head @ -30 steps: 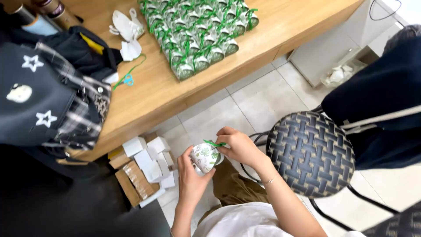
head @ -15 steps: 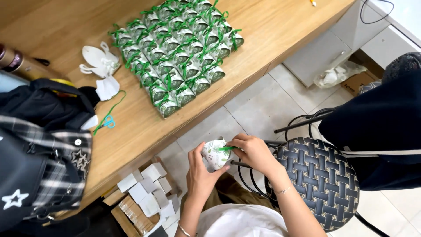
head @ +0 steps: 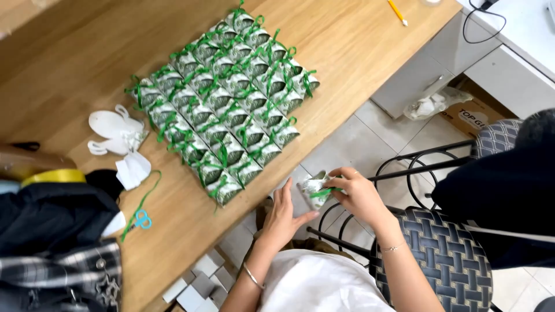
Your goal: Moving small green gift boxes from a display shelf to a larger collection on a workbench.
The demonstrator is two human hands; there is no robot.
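Right hand (head: 359, 195): fingers pinch a small box (head: 315, 186) by its green ribbon. Left hand (head: 282, 215) lies flat beside it, fingers together, off the tabletop (head: 358, 46) edge.

On the wooden table (head: 358, 46): a block of small ribbon-tied boxes (head: 225, 110) in rows near the middle; left of it, flat paper cutouts (head: 113, 136); below those, scissors (head: 141, 219) beside a bag (head: 52, 231) at the left edge; far top right, a pencil (head: 396, 11). Off the table's near edge, one small box (head: 315, 188) between left hand (head: 283, 216) and right hand (head: 358, 193), above a woven stool (head: 451, 260). Under the table, on the floor, loose boxes (head: 196, 286).
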